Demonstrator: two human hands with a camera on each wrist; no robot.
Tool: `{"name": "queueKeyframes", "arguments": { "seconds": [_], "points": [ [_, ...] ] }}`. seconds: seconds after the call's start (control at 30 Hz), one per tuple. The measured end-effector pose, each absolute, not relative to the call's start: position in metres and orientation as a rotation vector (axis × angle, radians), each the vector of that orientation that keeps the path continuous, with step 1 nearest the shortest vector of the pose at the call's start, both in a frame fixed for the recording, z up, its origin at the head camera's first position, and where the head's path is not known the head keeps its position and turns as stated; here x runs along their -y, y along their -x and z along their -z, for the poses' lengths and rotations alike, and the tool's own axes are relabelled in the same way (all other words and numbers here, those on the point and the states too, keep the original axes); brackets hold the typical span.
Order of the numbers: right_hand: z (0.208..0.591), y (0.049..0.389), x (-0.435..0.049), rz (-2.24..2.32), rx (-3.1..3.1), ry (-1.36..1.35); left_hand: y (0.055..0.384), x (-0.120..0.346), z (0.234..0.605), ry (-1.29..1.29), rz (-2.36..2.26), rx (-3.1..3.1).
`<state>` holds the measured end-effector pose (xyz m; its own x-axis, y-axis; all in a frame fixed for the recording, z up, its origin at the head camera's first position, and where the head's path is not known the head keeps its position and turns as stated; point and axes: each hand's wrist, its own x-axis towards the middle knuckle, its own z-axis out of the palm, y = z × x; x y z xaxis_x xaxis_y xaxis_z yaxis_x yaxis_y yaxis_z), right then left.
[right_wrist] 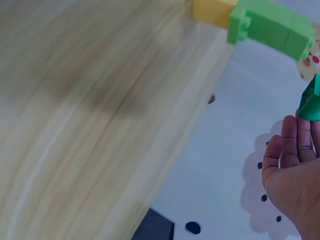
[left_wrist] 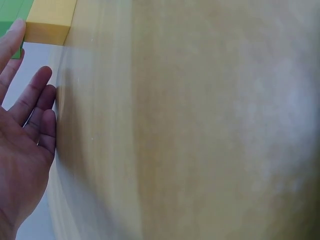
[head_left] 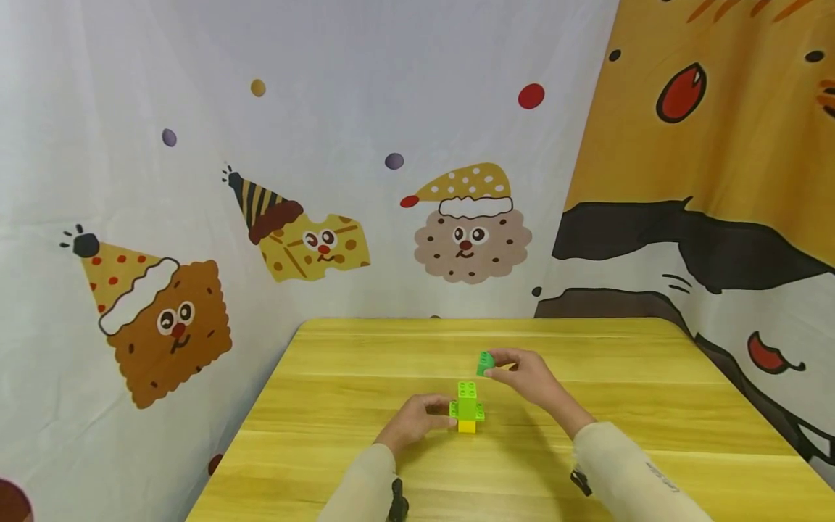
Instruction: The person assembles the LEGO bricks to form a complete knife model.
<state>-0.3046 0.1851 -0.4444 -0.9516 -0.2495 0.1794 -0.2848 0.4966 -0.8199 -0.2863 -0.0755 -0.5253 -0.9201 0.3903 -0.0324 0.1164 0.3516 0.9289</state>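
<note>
A small toy-brick stack stands upright on the wooden table: a yellow brick (head_left: 467,426) at the bottom, a wider light green plate (head_left: 480,413) over it, and light green bricks (head_left: 467,400) rising from the middle. My left hand (head_left: 415,420) pinches the plate's left end between thumb and index finger; its other fingers extend loosely in the left wrist view. Above and slightly right of the stack, my right hand (head_left: 530,377) holds a darker green brick (head_left: 483,363) by its fingertips, apart from the stack. That brick (right_wrist: 311,102) shows a slanted side in the right wrist view.
The yellowish wooden table (head_left: 326,435) reaches back to a white cloth (head_left: 365,87) printed with cartoon food figures. On the right hangs a cloth part with a large orange and black print (head_left: 750,159). Dark straps show at both wrists.
</note>
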Motion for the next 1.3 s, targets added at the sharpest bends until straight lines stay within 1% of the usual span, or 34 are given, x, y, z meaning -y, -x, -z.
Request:
{"name": "queueKeyframes", "arguments": {
  "seconds": [0.23, 0.5, 1.3],
  "points": [
    [0.442, 0.299, -0.169, -1.47, 2.691, -0.623, 0.287, 0.076, 0.525, -0.476, -1.596, -2.356],
    [0.446, 0.296, -0.163, -1.429, 2.702, -0.727, 0.286, 0.075, 0.525, -0.478, -1.599, -2.358],
    [0.452, 0.293, -0.161, -1.393, 2.703, -0.799, 0.286, 0.073, 0.523, -0.468, -1.601, -2.362]
  ]
}}
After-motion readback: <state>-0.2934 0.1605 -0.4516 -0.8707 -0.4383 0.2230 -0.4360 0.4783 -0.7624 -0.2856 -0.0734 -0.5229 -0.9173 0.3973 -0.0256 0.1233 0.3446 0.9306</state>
